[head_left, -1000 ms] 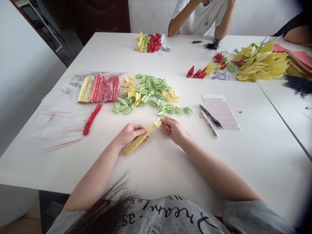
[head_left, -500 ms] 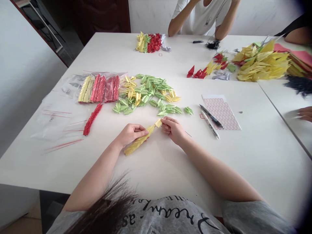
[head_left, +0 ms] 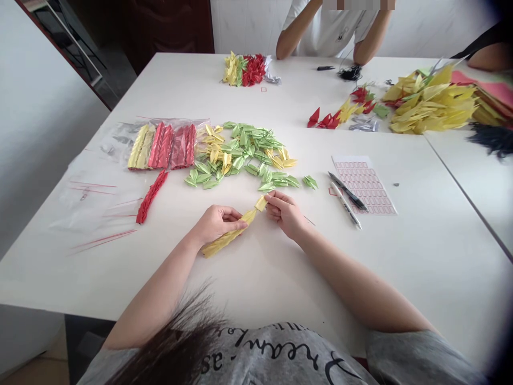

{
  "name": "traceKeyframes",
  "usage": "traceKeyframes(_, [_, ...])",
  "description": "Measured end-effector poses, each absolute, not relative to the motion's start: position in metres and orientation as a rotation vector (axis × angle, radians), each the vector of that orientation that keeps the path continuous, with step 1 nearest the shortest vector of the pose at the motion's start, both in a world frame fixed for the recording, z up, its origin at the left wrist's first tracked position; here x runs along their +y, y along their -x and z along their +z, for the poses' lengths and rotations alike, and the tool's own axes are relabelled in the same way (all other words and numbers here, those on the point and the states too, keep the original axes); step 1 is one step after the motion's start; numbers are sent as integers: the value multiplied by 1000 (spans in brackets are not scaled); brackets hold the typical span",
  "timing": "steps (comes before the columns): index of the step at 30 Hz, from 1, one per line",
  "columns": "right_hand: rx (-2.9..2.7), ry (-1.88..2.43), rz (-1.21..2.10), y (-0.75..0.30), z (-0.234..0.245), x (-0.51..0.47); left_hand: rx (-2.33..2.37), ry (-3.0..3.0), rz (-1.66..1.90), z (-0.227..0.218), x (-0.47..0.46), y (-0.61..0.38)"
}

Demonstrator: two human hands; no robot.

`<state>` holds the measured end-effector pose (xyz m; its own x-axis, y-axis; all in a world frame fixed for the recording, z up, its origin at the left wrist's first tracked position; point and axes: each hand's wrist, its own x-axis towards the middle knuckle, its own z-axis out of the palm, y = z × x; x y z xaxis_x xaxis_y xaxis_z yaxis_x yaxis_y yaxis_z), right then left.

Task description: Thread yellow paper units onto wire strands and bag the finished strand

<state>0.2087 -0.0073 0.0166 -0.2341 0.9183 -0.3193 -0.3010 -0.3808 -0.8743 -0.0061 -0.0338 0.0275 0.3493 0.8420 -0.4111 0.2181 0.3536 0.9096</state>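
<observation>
My left hand [head_left: 222, 223] is closed around a long yellow bundle of folded paper [head_left: 222, 245], which slants across the white table [head_left: 288, 278]. At the bundle's upper end, a small yellow folded paper piece [head_left: 261, 202] is pinched by my right hand [head_left: 285, 214]. A thin dark needle or thread end [head_left: 309, 220] shows beside my right wrist. Just beyond my hands lies a spread of green folded paper pieces [head_left: 250, 141], with yellow folded pieces [head_left: 214, 155] among them.
Clear bags hold red bundles [head_left: 161, 145] and yellow ones; a loose red bundle [head_left: 151, 198] lies nearer. Right are pens [head_left: 347, 192] and a sticker sheet [head_left: 374, 187]. A person [head_left: 332, 32] sits opposite, near black thread [head_left: 350, 73]. Large yellow folded papers [head_left: 433, 104] are piled far right.
My left fingers have shifted slightly along the yellow bundle toward its upper end. My right hand stays at the small yellow piece, nearly unmoved.
</observation>
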Motion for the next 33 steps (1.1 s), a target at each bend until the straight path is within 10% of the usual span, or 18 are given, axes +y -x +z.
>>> traceKeyframes(33, [-1063,1172,1621,-208,22,-11,1171,-1119,555,28,-33,6])
